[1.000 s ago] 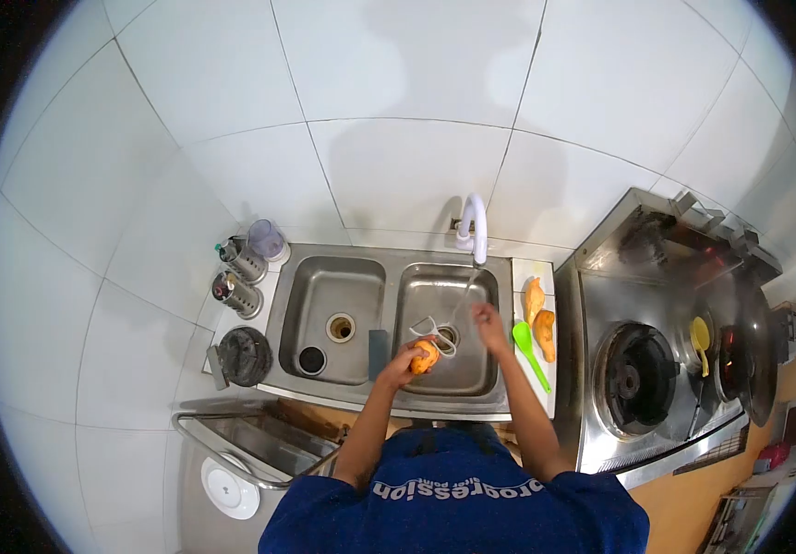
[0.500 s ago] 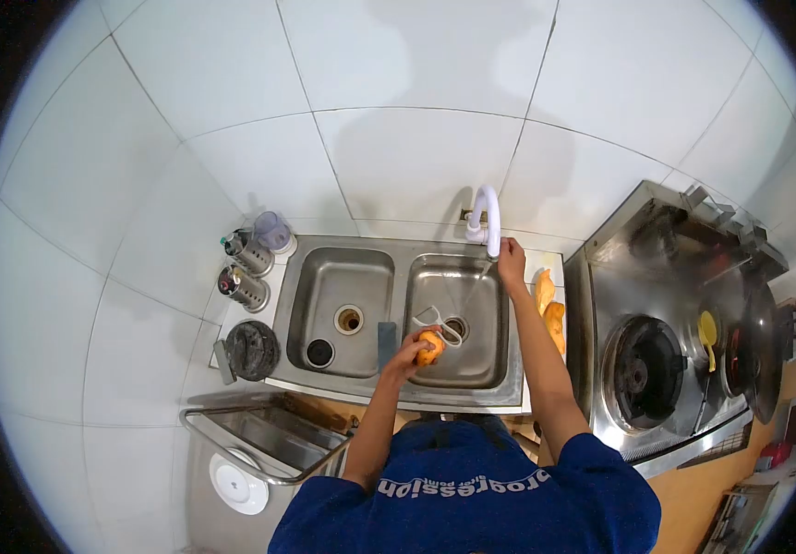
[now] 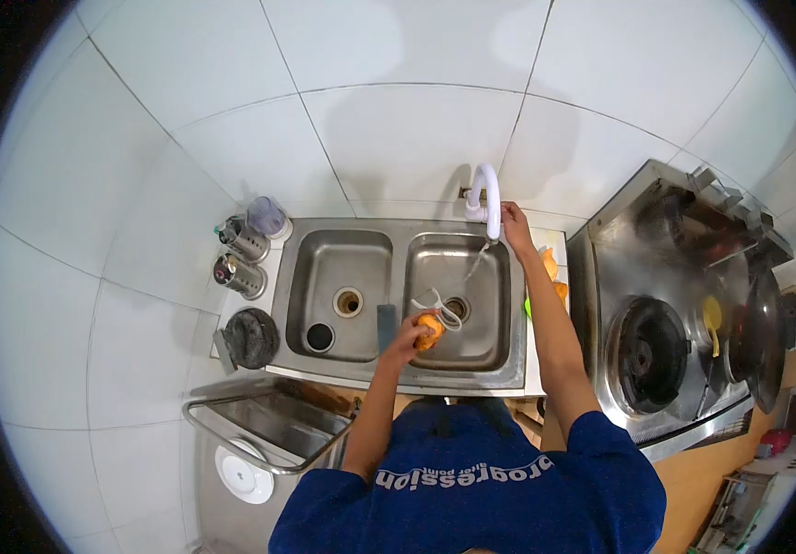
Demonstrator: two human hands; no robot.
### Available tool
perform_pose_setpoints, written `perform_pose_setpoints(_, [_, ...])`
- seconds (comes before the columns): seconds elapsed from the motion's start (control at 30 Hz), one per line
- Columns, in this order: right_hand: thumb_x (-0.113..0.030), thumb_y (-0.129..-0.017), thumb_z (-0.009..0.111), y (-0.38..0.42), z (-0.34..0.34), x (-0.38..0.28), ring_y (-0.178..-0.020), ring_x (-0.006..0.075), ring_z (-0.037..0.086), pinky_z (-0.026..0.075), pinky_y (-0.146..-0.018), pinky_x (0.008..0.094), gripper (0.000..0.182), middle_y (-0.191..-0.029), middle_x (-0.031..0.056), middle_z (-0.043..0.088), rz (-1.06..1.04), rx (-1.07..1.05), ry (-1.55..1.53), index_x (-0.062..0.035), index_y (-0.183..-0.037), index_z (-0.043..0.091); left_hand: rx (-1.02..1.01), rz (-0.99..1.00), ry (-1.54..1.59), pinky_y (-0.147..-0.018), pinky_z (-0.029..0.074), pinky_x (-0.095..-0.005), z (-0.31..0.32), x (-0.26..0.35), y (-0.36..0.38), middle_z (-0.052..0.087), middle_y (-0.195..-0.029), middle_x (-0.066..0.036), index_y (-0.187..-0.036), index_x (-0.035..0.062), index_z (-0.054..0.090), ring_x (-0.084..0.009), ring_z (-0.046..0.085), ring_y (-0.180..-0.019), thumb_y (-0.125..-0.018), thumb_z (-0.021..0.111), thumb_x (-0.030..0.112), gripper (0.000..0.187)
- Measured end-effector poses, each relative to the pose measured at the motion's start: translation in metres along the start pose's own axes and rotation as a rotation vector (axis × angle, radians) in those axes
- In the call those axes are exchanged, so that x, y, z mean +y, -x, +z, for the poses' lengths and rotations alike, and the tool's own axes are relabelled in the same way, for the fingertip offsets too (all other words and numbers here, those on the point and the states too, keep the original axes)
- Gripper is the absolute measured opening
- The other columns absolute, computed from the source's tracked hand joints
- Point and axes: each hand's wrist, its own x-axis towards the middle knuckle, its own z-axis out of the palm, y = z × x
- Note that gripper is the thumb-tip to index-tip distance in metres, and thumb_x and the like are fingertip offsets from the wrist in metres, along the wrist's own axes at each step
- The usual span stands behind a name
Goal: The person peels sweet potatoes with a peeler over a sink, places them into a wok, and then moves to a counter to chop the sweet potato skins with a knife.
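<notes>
L hand [image 3: 404, 342] w/ peeled orange veg [image 3: 429, 332] over R basin [image 3: 488, 349]; R hand [image 3: 514, 223] at faucet [image 3: 486, 189], water [image 3: 478, 261] on.
L fingers wrapped round veg; R fingers by faucet's side, grip unclear, can't tell. White loop-shaped tool [image 3: 445, 317], prob. peeler, just beyond veg; held or lying, can't tell. Veg prob. firm, fairly light, slick if wet, not v. fragile; best hold = round thickest part, fingertips clear of any blade.
</notes>
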Motion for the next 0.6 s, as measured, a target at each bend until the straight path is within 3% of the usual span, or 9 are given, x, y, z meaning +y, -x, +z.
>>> perform_pose_setpoints(0.07, [-0.026,-0.097,0.052,0.026,-0.002,0.018,-0.08,0.017,0.06,0.048,-0.072,0.0326,0.026,-0.087,0.0071,0.065,0.014,0.102,-0.34,-0.0017,-0.102,0.062,0.011,-0.013,-0.038,-0.066,0.057,-0.0322,-0.001,0.002,-0.004,0.06,-0.104,-0.011,-0.121,0.006,0.057,-0.0196,0.063,-0.087,-0.074,0.062,0.007,0.047])
perform_pose_setpoints(0.1, [-0.031,-0.098,0.051,0.045,-0.003,0.03,-0.076,0.0159,0.058,0.048,-0.067,0.03,0.03,-0.085,0.0064,0.063,0.106,0.136,-0.21,-0.0026,-0.101,0.061,-0.036,-0.022,-0.044,-0.066,0.057,-0.0343,-0.003,0.003,-0.005,0.059,-0.105,-0.011,-0.122,0.0063,0.057,-0.0209,0.063,-0.088,-0.075,0.063,0.007,0.047])
perform_pose_setpoints(0.27, [-0.043,-0.099,0.049,0.189,0.015,-0.014,-0.063,0.0177,0.057,0.05,-0.06,0.0317,0.043,-0.08,0.0056,0.063,0.723,-0.645,0.01,-0.0031,-0.104,0.064,-0.099,-0.112,-0.108,-0.068,0.056,-0.0349,-0.001,-0.011,-0.02,0.06,-0.102,-0.008,-0.122,0.008,0.057,-0.021,0.063,-0.088,-0.074,0.065,0.007,0.049])
perform_pose_setpoints(0.33, [-0.042,-0.099,0.049,0.22,0.024,0.014,-0.063,0.0195,0.061,0.051,-0.058,0.0341,0.043,-0.079,0.0084,0.065,0.694,-0.612,-0.075,-0.0027,-0.105,0.065,-0.091,-0.175,-0.173,-0.069,0.055,-0.0335,0.003,-0.017,-0.024,0.061,-0.1,-0.007,-0.121,0.0085,0.058,-0.0203,0.062,-0.088,-0.073,0.066,0.007,0.048])
perform_pose_setpoints(0.4, [-0.041,-0.099,0.05,0.239,0.027,0.048,-0.064,0.0212,0.064,0.051,-0.057,0.0365,0.043,-0.078,0.0112,0.067,0.665,-0.582,-0.146,-0.0023,-0.107,0.065,-0.216,0.003,-0.705,-0.072,0.052,-0.0309,-0.001,-0.02,-0.029,0.062,-0.096,-0.005,-0.117,0.0091,0.061,-0.0176,0.06,-0.089,-0.072,0.071,0.009,0.046])
perform_pose_setpoints(0.47, [-0.038,-0.098,0.051,0.246,0.024,0.068,-0.063,0.0217,0.068,0.051,-0.054,0.0384,0.041,-0.075,0.0172,0.069,0.402,-0.455,0.164,-0.0002,-0.108,0.064,-0.246,-0.081,-0.629,-0.074,0.051,-0.0296,0.004,-0.018,-0.028,0.061,-0.095,-0.005,-0.113,0.0078,0.062,-0.0161,0.059,-0.089,-0.072,0.073,0.011,0.043])
perform_pose_setpoints(0.5, [-0.038,-0.099,0.05,0.247,0.015,0.042,-0.058,0.0238,0.068,0.05,-0.052,0.0374,0.042,-0.07,0.0191,0.066,0.448,-0.394,0.175,0.0014,-0.109,0.061,-0.207,-0.135,-0.722,-0.077,0.05,-0.0292,0.003,-0.019,-0.029,0.063,-0.096,-0.005,-0.11,0.0061,0.063,-0.0156,0.06,-0.089,-0.072,0.074,0.012,0.039])
perform_pose_setpoints(0.53, [-0.038,-0.099,0.05,0.247,0.01,0.029,-0.058,0.0238,0.068,0.05,-0.052,0.0374,0.042,-0.07,0.0191,0.066,0.447,-0.396,0.177,0.0014,-0.109,0.061,-0.166,-0.187,-0.82,-0.08,0.049,-0.0288,0.001,-0.018,-0.03,0.064,-0.097,-0.005,-0.106,0.0045,0.064,-0.0152,0.06,-0.089,-0.072,0.074,0.013,0.036])
perform_pose_setpoints(0.6, [-0.032,-0.099,0.053,0.253,0.005,0.015,-0.056,0.0217,0.067,0.052,-0.044,0.0348,0.036,-0.062,0.01,0.06,0.39,-0.053,0.198,0.0027,-0.098,0.06,-0.175,-0.111,-0.819,-0.077,0.05,-0.0288,-0.009,-0.026,-0.028,0.063,-0.094,-0.005,-0.104,0.0055,0.064,-0.0148,0.061,-0.086,-0.071,0.075,0.014,0.036])
